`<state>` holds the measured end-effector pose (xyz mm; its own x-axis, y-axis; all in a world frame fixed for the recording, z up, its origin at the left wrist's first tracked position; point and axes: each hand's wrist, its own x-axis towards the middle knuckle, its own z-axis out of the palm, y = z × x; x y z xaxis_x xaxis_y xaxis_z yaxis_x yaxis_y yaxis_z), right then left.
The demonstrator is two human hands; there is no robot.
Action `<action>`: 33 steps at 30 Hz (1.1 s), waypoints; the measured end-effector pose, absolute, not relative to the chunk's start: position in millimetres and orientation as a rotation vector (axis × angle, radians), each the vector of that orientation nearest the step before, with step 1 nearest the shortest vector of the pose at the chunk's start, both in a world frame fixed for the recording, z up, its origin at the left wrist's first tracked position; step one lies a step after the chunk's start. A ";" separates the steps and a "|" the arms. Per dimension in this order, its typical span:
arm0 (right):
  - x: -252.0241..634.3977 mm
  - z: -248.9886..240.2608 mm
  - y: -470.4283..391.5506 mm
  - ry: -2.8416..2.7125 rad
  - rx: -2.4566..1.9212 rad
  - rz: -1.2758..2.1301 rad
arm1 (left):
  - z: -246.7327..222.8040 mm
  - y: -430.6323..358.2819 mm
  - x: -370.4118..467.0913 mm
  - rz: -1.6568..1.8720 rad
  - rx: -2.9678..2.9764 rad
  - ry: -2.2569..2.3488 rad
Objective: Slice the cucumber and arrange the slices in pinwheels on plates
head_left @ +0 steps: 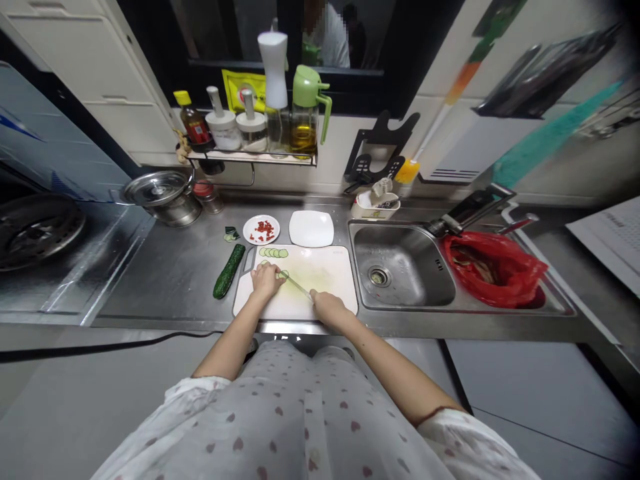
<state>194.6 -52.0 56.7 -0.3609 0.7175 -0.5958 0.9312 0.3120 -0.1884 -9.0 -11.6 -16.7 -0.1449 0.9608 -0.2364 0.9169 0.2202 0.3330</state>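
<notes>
My right hand [329, 309] is wrapped around the handle of a kitchen knife [298, 286]. Its blade points left across a white cutting board [325, 277], its tip close to the fingers of my left hand [267, 280]. Those fingers are bent and press down on cucumber slices [284, 274] on the board, partly hiding them. Just beyond, an overlapping row of cut cucumber slices [273, 253] lies along the board's far left. Left of the board rests a dark green cucumber [229, 271], with cucumber end pieces [231, 233] above it.
Behind the board are a round plate [247, 233] with red chopped bits and a white square plate [311, 229]. A sink [400, 267] and a red plastic bag [500, 273] lie right. A steel pot [173, 203] stands left, below a seasoning rack [260, 157].
</notes>
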 end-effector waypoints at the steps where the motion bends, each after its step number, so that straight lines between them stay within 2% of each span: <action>1: 194.4 58.7 -50.4 2.183 1.458 -0.712 | -16.9 -11.6 -9.0 0.151 1.739 2.109; 14: 199.8 63.0 -39.2 2.220 1.413 -0.530 | -12.0 -14.1 -7.3 0.146 1.744 2.121; 19: 227.6 57.5 -41.3 2.263 1.444 -0.673 | -10.4 -17.9 -6.0 0.158 1.747 2.126; 24: 257.3 40.3 -49.9 2.277 1.660 -0.770 | -13.4 -26.0 -1.5 0.184 1.803 2.124; 33: 258.5 12.2 -58.3 2.192 1.954 -0.854 | -16.0 -27.5 8.3 0.375 1.664 2.133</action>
